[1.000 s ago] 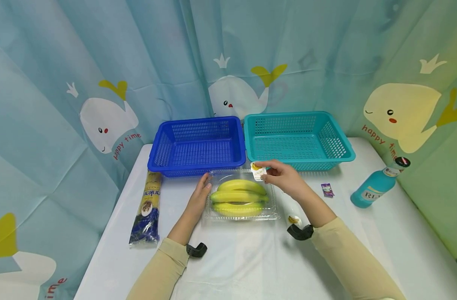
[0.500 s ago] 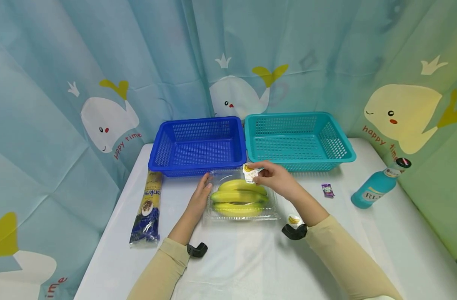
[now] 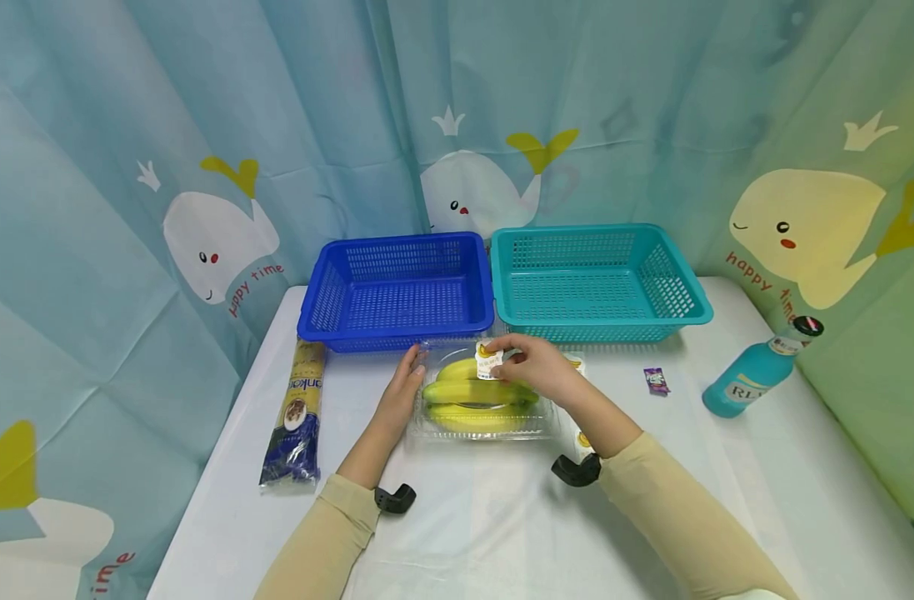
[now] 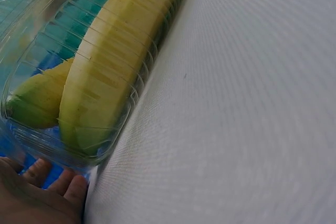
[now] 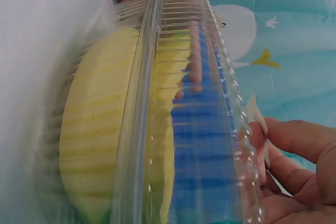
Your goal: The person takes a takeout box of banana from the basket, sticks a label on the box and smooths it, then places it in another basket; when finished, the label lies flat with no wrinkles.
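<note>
A clear plastic box (image 3: 542,423) with several bananas (image 3: 477,392) inside lies at the middle of the table. My left hand (image 3: 400,398) rests against its left end, fingers fairly straight; the left wrist view has that hand (image 4: 42,190) beside the box's end. Above the lid, my right hand (image 3: 535,367) pinches a small white sticker (image 3: 489,360) with a banana picture between thumb and fingers. The right wrist view shows the sticker (image 5: 256,116) edge-on at the lid, pinched by the right hand (image 5: 299,166); whether it touches the lid I cannot tell.
Behind the box stand a blue basket (image 3: 397,340) and a teal basket (image 3: 602,329). A yellow-blue packet (image 3: 295,417) lies left. On the right are a purple candy (image 3: 656,381) and a blue bottle (image 3: 752,377). A sheet with banana pictures (image 3: 583,443) lies under my right forearm.
My right hand has moved left and slightly toward the front with the sticker, from the lid's right corner to above the bananas. The left hand has stayed at the box's left end.
</note>
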`<action>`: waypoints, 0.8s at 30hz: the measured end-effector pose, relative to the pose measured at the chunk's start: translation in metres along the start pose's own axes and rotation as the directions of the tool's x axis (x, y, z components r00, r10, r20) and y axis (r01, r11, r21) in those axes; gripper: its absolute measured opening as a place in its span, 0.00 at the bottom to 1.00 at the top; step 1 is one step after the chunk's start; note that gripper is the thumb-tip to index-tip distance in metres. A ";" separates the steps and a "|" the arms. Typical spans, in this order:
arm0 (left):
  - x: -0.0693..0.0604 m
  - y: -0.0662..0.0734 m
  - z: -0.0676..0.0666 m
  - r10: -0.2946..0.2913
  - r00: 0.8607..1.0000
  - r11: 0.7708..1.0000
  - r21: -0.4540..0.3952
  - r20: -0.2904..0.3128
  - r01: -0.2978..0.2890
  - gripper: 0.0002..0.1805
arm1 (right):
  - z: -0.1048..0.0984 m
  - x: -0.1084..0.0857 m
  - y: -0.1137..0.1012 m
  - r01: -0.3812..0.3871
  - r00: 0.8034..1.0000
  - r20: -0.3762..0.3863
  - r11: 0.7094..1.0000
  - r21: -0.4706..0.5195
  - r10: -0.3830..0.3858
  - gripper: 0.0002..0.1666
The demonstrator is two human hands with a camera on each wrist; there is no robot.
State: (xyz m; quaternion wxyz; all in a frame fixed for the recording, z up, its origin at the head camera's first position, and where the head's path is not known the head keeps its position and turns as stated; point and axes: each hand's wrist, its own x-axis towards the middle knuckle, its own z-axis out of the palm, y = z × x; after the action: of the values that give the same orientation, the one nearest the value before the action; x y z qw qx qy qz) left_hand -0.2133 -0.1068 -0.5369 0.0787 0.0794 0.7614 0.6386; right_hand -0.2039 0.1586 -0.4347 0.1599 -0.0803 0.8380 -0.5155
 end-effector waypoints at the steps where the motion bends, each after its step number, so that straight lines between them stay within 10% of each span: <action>1: 0.000 0.000 0.000 0.002 1.000 1.000 -0.001 -0.002 -0.002 0.34 | 0.001 0.001 0.000 0.000 1.000 0.002 1.000 -0.010 0.000 0.21; 24: -0.001 0.002 0.001 -0.025 1.000 1.000 0.006 -0.015 0.025 0.33 | 0.014 0.010 -0.010 0.059 0.998 -0.001 0.963 -0.262 -0.061 0.19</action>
State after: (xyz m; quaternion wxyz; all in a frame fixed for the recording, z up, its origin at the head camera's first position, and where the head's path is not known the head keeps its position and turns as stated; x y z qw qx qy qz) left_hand -0.2123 -0.1057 -0.5351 0.0810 0.0653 0.7650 0.6356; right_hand -0.2090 0.1395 -0.4333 0.1284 -0.1237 0.8966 -0.4053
